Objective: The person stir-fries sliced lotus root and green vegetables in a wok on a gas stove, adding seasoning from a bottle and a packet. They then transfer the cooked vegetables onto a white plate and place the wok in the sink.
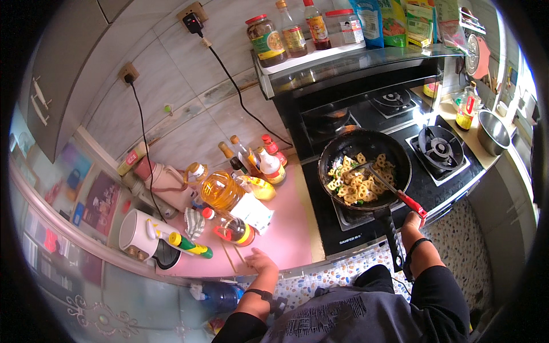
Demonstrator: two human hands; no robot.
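Note:
My right hand grips the red handle of a metal spatula, whose blade rests among the food in a black wok. Sliced lotus root with bits of green fills the bottom of the wok, which sits on a stove burner. The wok's black handle points towards me, beside my right forearm. My left hand is over the front edge of the pink counter, fingers apart. Close to its fingertips lie wooden chopsticks; whether they touch is hard to tell. A dark sauce bottle stands just beyond.
On the pink counter are a large oil jug, several seasoning bottles, a pink thermos and a white appliance. Right of the wok is a bare burner, then a steel bowl. Jars line the shelf above.

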